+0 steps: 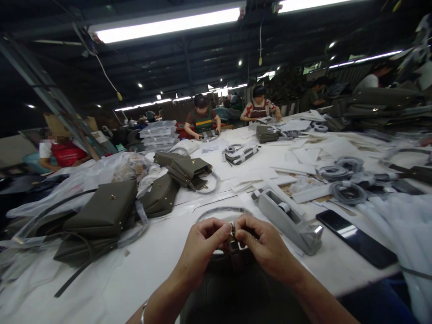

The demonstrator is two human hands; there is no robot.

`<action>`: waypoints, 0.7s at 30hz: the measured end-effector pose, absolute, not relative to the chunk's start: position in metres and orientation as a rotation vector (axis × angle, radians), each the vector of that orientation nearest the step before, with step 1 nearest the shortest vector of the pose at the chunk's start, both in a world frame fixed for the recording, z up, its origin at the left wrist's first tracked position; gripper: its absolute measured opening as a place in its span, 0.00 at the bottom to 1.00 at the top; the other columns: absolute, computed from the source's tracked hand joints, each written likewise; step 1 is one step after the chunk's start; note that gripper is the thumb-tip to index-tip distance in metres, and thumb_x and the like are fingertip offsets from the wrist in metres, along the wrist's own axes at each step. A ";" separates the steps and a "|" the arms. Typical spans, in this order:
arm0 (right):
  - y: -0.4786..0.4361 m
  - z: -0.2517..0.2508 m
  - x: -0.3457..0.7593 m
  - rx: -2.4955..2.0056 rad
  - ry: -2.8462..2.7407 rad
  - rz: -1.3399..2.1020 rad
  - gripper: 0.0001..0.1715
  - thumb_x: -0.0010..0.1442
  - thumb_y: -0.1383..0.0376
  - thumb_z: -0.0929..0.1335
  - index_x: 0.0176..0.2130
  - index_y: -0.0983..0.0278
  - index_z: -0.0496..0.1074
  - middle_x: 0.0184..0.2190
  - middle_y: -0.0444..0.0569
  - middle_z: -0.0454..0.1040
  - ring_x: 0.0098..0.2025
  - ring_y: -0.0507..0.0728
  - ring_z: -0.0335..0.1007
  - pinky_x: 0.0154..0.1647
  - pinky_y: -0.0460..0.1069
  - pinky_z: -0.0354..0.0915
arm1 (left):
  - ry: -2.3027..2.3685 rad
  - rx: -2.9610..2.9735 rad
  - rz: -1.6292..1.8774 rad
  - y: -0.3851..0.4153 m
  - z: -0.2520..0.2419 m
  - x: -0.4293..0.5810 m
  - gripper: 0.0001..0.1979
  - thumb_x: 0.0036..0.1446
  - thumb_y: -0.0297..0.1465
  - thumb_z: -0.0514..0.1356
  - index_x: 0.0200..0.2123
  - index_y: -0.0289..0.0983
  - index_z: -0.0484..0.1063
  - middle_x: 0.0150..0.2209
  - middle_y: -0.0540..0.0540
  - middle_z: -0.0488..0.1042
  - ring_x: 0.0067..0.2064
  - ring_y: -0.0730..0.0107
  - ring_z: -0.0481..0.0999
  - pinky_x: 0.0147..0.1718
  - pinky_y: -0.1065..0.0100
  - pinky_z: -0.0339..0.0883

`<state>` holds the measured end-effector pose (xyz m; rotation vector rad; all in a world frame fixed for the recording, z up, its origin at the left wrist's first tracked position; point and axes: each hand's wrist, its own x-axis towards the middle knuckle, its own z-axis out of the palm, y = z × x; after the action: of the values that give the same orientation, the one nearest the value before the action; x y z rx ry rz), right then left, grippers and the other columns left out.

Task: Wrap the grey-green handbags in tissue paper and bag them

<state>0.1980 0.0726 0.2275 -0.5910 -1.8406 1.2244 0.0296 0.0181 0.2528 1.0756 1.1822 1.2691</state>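
A dark bag (236, 292) lies at the bottom centre, nearest to me, with a wrapped handle loop (221, 210) arching behind my hands. My left hand (207, 238) pinches a small strap with a gold-coloured buckle (232, 234) at the top of the bag. From the other side, my right hand (261, 238) holds the same strap between thumb and fingers. The fingertips of both hands almost meet at the metal piece. Part of the strap is hidden behind the fingers.
A grey tape dispenser (286, 218) and a black phone (356, 236) lie right of my hands. Olive bags (108, 209) are piled at left. Coiled wrapped handles (347, 191) and paper sheets cover the right side. Two people (204, 119) work across the white table (145, 265).
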 end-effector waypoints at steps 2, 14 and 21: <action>0.073 0.226 0.199 -0.542 -1.826 1.275 0.15 0.67 0.56 0.66 0.32 0.62 0.68 0.29 0.43 0.70 0.33 0.52 0.65 0.37 0.47 0.61 | 1.175 1.086 1.257 0.017 0.252 0.030 0.14 0.54 0.41 0.68 0.29 0.34 0.77 0.25 0.49 0.73 0.27 0.76 0.69 0.27 0.75 0.63; 0.061 0.216 0.209 -0.642 -1.641 1.296 0.16 0.69 0.55 0.62 0.34 0.61 0.68 0.31 0.45 0.69 0.36 0.55 0.66 0.40 0.49 0.63 | 1.222 0.849 1.357 0.023 0.237 0.026 0.17 0.51 0.43 0.70 0.30 0.36 0.74 0.23 0.54 0.67 0.22 0.82 0.62 0.22 0.77 0.58; 0.050 0.220 0.198 -0.787 -1.816 1.137 0.10 0.61 0.58 0.71 0.41 0.60 0.74 0.39 0.46 0.78 0.42 0.58 0.73 0.46 0.50 0.65 | 1.269 0.958 1.414 0.022 0.229 0.027 0.15 0.54 0.42 0.68 0.31 0.36 0.75 0.28 0.51 0.73 0.29 0.77 0.70 0.29 0.77 0.64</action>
<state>0.1981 0.0501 0.2202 -0.7867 -1.8165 1.1374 0.0267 0.0216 0.2289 0.9580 1.2692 1.4138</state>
